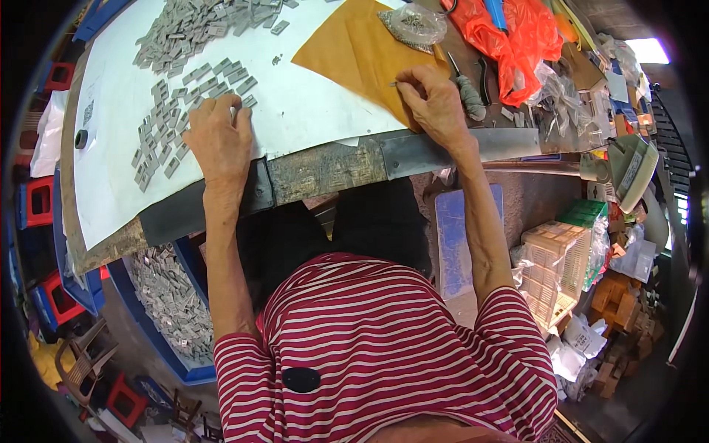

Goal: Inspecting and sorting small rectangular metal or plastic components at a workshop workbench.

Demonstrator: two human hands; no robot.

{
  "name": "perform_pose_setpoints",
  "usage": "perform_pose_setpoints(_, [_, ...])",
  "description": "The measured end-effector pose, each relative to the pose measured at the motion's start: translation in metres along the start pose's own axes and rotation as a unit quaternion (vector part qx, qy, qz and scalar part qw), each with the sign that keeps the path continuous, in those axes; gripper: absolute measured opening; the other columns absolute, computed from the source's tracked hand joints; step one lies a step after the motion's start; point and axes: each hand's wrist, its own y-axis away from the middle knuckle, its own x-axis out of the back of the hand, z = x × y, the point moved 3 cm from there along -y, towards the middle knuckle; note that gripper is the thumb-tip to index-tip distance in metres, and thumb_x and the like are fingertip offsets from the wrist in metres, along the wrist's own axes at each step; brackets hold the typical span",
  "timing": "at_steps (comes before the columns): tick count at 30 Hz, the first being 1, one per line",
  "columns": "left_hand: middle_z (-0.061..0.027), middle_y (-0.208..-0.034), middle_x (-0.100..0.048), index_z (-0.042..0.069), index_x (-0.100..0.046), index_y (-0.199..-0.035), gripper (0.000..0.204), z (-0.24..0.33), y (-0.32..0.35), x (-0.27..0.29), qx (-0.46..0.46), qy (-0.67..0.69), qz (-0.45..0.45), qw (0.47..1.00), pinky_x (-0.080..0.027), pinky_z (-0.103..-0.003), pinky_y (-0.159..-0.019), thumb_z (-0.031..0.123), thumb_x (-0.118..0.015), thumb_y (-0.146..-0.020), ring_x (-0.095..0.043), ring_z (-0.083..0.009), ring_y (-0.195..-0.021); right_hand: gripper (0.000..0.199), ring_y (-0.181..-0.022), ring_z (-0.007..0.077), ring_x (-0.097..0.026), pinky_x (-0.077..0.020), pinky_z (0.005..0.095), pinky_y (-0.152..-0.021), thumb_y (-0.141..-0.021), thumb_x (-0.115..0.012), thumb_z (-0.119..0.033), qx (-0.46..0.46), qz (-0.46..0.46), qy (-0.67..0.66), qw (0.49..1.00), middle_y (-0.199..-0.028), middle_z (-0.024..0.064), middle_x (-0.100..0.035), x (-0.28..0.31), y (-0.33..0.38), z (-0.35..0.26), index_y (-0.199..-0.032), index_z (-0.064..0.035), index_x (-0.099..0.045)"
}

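Note:
My left hand (223, 140) rests over the white sheet (295, 111), fingers curled down at the edge of a spread of small grey rectangular metal pieces (159, 133). Whatever lies under those fingertips is hidden. On the right, my right hand (434, 103) is closed in a pinch above the brown paper (354, 46); a tiny greyish thing shows at its fingertips, too small to name. Behind it lies a clear plastic bag of small metal parts (413, 28). A larger heap of the grey pieces (193, 33) sits at the far left.
Right of the paper lie a screwdriver (468, 92), dark-handled pliers (484, 81) and a red plastic bag (509, 44). Black strips cover parts of the worn wooden table edge (325, 171). Below left stands a blue bin (199, 375) full of metal pieces; plastic crates (554, 258) stand lower right.

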Motion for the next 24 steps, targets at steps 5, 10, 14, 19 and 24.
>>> perform_pose_setpoints(5, [-0.0023, -0.08, -0.055, 0.013, -0.061, -0.084, 0.012, 0.002, 0.001, 0.004, 0.003, -0.018, -0.001, 1.0, -0.035, -0.039, -0.068, 0.017, -0.062, -0.073, -0.05, -0.023, -0.082, 0.008, -0.074, 0.0292, -0.056, -0.0445, 0.0366, -0.063, -0.078, -0.056, -0.01, 0.105, -0.011, 0.057, 0.993, -0.08, 0.0121, -0.055, -0.003, -0.003, -0.006, -0.084, -0.0036, -0.055])
perform_pose_setpoints(10, [-0.0022, -0.082, -0.054, 0.013, -0.059, -0.083, 0.012, 0.006, 0.002, 0.006, -0.011, -0.035, 0.009, 0.999, -0.032, -0.039, -0.069, 0.017, -0.062, -0.072, -0.049, -0.0228, -0.083, 0.008, -0.071, 0.0309, -0.056, -0.044, 0.0384, -0.058, -0.079, -0.054, -0.008, 0.161, -0.023, 0.112, 0.98, -0.079, 0.0133, -0.051, -0.004, -0.006, -0.011, -0.085, -0.004, -0.05])
perform_pose_setpoints(14, [-0.003, -0.08, -0.052, 0.012, -0.059, -0.083, 0.012, 0.008, 0.003, 0.007, -0.032, -0.033, 0.029, 0.999, -0.032, -0.039, -0.069, 0.016, -0.062, -0.072, -0.048, -0.0229, -0.082, 0.009, -0.069, 0.0333, -0.054, -0.0417, 0.0396, -0.058, -0.079, -0.055, -0.003, 0.187, -0.028, 0.175, 0.966, -0.078, 0.015, -0.05, -0.006, -0.008, -0.011, -0.084, -0.0017, -0.047])
perform_pose_setpoints(19, [-0.0055, -0.082, -0.051, 0.008, -0.058, -0.088, 0.017, 0.016, 0.001, 0.012, -0.041, -0.034, 0.03, 0.998, -0.033, -0.038, -0.068, 0.013, -0.062, -0.072, -0.047, -0.0239, -0.082, 0.007, -0.064, 0.0336, -0.053, -0.0431, 0.0402, -0.056, -0.08, -0.05, -0.005, 0.211, -0.023, 0.167, 0.963, -0.075, 0.0164, -0.048, -0.006, -0.009, -0.009, -0.083, -0.0017, -0.045])
perform_pose_setpoints(24, [-0.0085, -0.084, -0.053, 0.006, -0.059, -0.088, 0.019, 0.024, -0.028, 0.008, -0.08, 0.037, 0.0, 0.996, -0.037, -0.039, -0.072, 0.008, -0.063, -0.069, -0.048, -0.0269, -0.085, 0.009, -0.067, 0.0336, -0.053, -0.0419, 0.0402, -0.058, -0.08, -0.052, -0.005, 0.191, -0.023, 0.165, 0.967, -0.075, 0.0167, -0.049, -0.006, -0.01, -0.01, -0.084, -0.0013, -0.045])
